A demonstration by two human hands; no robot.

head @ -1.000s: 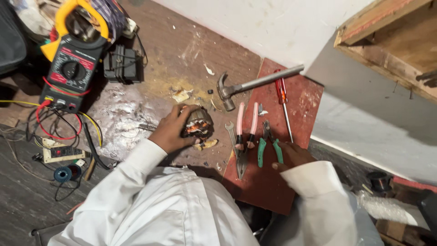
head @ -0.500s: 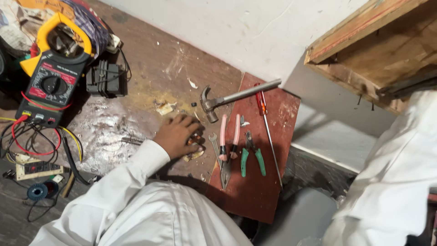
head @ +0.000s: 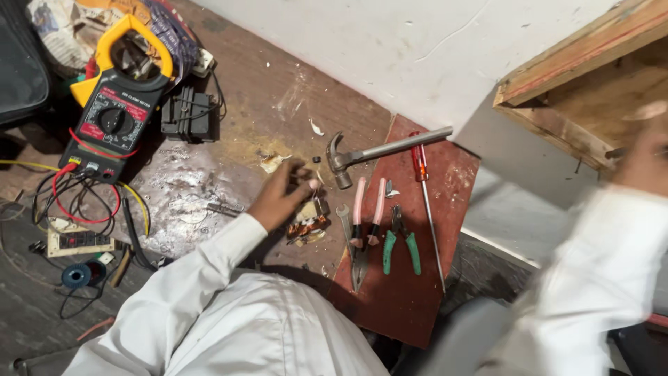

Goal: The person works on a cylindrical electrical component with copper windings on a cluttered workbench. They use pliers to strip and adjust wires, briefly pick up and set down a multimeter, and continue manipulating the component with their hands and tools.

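My left hand (head: 277,200) rests on the worn brown floor with its fingers spread, fingertips just above a small coil part with copper winding (head: 309,221). It touches the part's edge but does not grip it. My right hand (head: 646,154) is raised at the far right near a wooden shelf (head: 577,83). It is blurred, and its white sleeve (head: 591,278) streaks across the view, so whether the fingers are open or shut cannot be read.
A red board (head: 417,292) carries a hammer (head: 379,152), a red screwdriver (head: 422,174), pink-handled pliers (head: 367,223), green-handled pliers (head: 400,245) and a small spanner (head: 344,217). At the left are a yellow clamp meter (head: 115,104), a black block (head: 188,115), wires and a circuit board (head: 76,242).
My right arm has lifted off the red board and swung up to the right. My left hand has opened and come off the coil part it was covering.
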